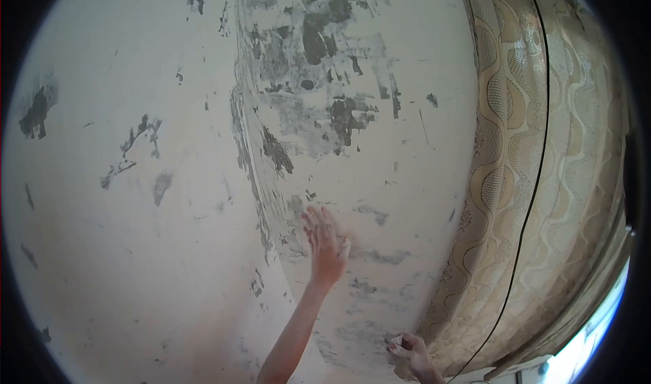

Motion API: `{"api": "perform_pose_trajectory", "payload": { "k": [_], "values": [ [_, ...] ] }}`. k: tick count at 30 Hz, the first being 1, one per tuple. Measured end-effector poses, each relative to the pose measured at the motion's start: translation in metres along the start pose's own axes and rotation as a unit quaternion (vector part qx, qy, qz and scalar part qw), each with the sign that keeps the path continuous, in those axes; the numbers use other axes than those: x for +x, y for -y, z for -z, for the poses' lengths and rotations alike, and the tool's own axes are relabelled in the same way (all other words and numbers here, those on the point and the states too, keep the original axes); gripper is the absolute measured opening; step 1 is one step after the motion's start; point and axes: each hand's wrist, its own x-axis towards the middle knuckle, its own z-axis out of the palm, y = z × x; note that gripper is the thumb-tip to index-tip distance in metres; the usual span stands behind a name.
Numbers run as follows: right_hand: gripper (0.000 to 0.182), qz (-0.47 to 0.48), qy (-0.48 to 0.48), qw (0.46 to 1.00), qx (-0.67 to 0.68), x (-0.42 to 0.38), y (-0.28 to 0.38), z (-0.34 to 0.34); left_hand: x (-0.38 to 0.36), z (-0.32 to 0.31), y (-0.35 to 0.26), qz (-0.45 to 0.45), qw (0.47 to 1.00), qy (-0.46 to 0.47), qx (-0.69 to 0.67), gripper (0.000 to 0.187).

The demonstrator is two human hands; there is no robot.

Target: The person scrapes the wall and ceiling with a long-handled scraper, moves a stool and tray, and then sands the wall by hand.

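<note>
My left hand [325,250] lies flat against the patchy wall [380,180], its fingers stretched upward and the thumb out to the right. White dust shows on its fingertips. Lower and to the right, my right hand [413,358] is closed with the fingers bent, close to the wall's surface. A small pale bit seems to show at its fingertips, but I cannot make out what it is. Grey scraped patches [319,38] spread over the pale coating above my left hand, and fainter grey smears lie below it.
A patterned beige curtain [529,201] hangs along the right side, with a thin black cable [544,113] running down in front of it. Bright light enters at the lower right. On the left, another pale wall face [135,248] meets this one at a rough, chipped corner.
</note>
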Motion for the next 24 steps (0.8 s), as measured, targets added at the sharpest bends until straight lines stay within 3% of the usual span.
{"api": "perform_pose_trajectory", "payload": {
  "k": [4, 8, 12, 13, 15, 22, 24],
  "values": [
    [0.016, 0.077, -0.053, 0.996, -0.002, -0.033, -0.006, 0.025, 0.035, -0.022, -0.06, -0.006, 0.997, -0.062, 0.039, 0.084],
    [0.019, 0.059, -0.143, 0.988, -0.023, -0.051, -0.034, 0.078, 0.044, -0.029, -0.115, -0.11, 0.992, 0.008, 0.066, 0.082],
    [0.009, 0.063, -0.211, 0.976, 0.005, -0.054, -0.007, 0.058, 0.029, -0.057, -0.142, -0.228, 0.97, 0.089, 0.013, 0.073],
    [0.009, 0.055, -0.216, 0.975, 0.004, -0.053, -0.009, 0.061, 0.021, -0.062, -0.142, -0.223, 0.97, 0.095, 0.009, 0.073],
    [0.005, 0.103, -0.22, 0.969, -0.047, -0.042, -0.023, 0.069, 0.002, -0.076, -0.135, -0.252, 0.96, 0.119, -0.017, 0.067],
    [0.014, 0.033, -0.221, 0.974, -0.017, -0.054, -0.02, 0.07, -0.093, -0.109, -0.011, -0.211, 0.963, 0.16, 0.051, 0.054],
    [0.014, 0.016, -0.209, 0.978, -0.021, -0.059, -0.03, 0.078, -0.12, -0.104, 0.023, -0.163, 0.974, 0.139, 0.081, 0.051]
  ]
}}
